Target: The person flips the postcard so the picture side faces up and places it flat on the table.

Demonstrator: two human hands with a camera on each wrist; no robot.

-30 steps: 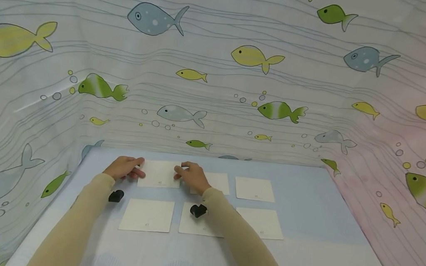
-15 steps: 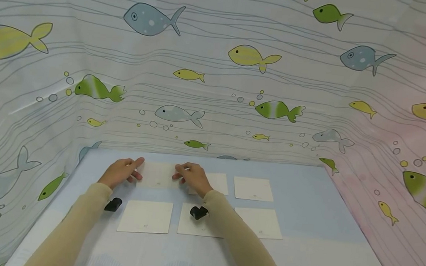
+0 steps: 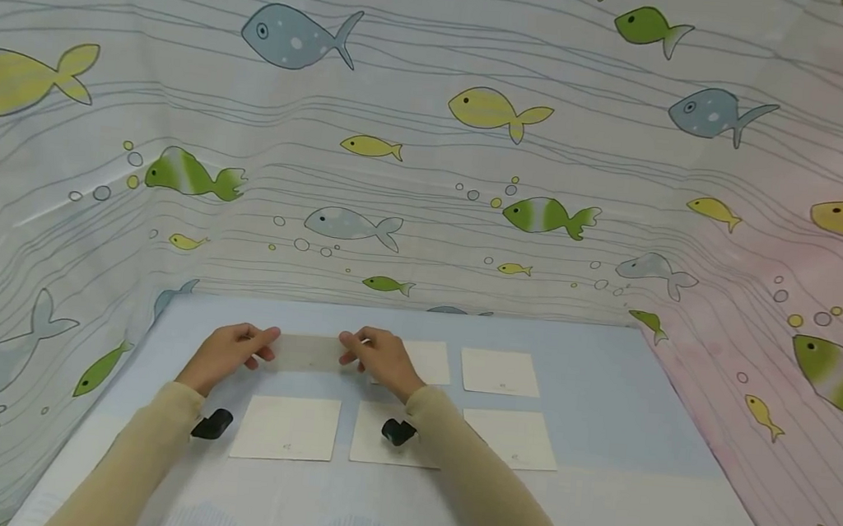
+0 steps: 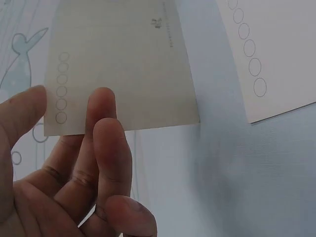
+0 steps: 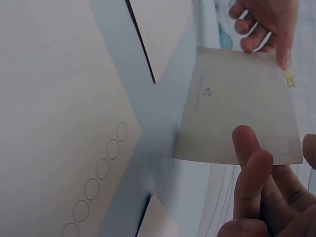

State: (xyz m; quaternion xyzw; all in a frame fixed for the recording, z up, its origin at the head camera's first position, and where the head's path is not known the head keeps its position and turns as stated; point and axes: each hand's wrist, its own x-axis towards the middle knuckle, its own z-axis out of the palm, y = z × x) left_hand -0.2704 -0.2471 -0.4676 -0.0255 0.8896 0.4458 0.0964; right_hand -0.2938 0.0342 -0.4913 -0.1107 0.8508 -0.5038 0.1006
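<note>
Between my two hands, a cream postcard [image 3: 308, 355] is held above the far left of the table, tilted up. My left hand [image 3: 227, 352] grips its left end, thumb at the upper edge and fingertips over the near face in the left wrist view. At the other end, my right hand [image 3: 386, 361] holds it the same way, fingertips against the face. Printed circles run along one end of the postcard [image 4: 118, 64]. A small logo with a line of text shows on the postcard [image 5: 232, 108] in the right wrist view.
Several similar cards lie flat in two rows: a near left card [image 3: 285, 427], a near right card [image 3: 513, 440] and a far right card [image 3: 499, 373] among them. My right hand and arm partly cover two others. A fish-patterned curtain [image 3: 428, 173] surrounds the table [image 3: 604, 393].
The postcard has come up from lying flat on the table to a tilted, darker-looking pose. Both hands have drawn slightly toward me with it. The other cards stay put.
</note>
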